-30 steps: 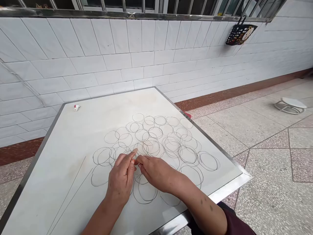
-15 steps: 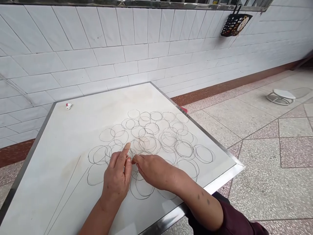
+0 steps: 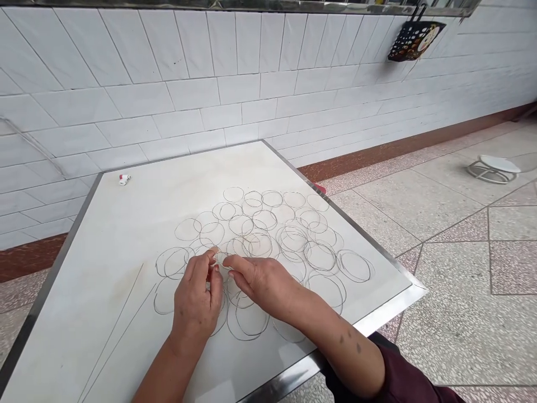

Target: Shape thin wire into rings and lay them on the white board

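Many thin wire rings [image 3: 320,256] lie overlapping across the middle and right of a white table [image 3: 168,190]. My left hand [image 3: 198,296] is over the near rings, its fingers curled and pinched on a thin wire. Close beside it on the right, my right hand [image 3: 262,280] has thumb and forefinger together at the same thin wire, which shows faintly between the fingertips. Two long straight wire ends [image 3: 115,330] lie on the table to the left of my left hand.
A small white and red object [image 3: 125,179] sits at the table's far left corner. Behind it stands a tiled wall [image 3: 188,101] with a dark perforated bag [image 3: 413,42] hanging. A white stool [image 3: 497,166] is on the floor at right.
My left hand's forefinger has bent inward, and my right hand has lifted slightly, its fingers now higher near the left fingertips. The whole view has shifted a little.
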{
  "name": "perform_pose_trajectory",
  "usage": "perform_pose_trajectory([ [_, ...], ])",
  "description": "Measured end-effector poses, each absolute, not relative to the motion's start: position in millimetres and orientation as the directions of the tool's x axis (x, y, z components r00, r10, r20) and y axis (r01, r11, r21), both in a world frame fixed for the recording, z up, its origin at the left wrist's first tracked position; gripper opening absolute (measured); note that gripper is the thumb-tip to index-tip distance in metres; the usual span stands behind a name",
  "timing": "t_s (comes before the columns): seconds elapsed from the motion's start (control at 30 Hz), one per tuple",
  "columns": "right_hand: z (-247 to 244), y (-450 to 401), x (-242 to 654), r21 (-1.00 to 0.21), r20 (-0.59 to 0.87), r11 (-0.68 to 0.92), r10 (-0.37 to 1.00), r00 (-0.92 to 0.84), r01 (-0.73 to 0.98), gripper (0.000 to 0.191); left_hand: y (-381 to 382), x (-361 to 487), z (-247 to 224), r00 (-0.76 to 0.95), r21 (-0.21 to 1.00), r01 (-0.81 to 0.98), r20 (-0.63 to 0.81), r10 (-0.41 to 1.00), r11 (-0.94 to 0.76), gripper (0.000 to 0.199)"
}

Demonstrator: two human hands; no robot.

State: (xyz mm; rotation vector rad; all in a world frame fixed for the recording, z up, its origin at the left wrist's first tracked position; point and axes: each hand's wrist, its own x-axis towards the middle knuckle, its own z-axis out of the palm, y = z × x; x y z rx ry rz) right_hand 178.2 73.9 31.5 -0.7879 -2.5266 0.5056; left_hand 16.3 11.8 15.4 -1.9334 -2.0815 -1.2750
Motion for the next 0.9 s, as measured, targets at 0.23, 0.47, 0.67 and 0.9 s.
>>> perform_pose_trajectory([
  [0.23,33,74,179,-0.387,0.367,0.818,0.560,-0.743,0.425,0.019,11,16,13,-0.199,0.503,0.857,0.528,0.825,-0.115,0.030],
  [0.47,30,77,182,-0.348,0.447,0.853,0.515,-0.731,0.389,0.045,11,18,20,-0.180,0.436,0.895,0.547,0.818,-0.095,0.019],
  [0.67,26,80,182,-0.273,0.494,0.891,0.453,-0.742,0.362,0.052,12,18,16,-0.151,0.406,0.905,0.583,0.799,-0.125,0.020],
  [0.9,28,79,180,-0.293,0.553,0.891,0.454,-0.699,0.347,0.032,10,17,11,-0.124,0.433,0.881,0.602,0.788,-0.192,0.018],
])
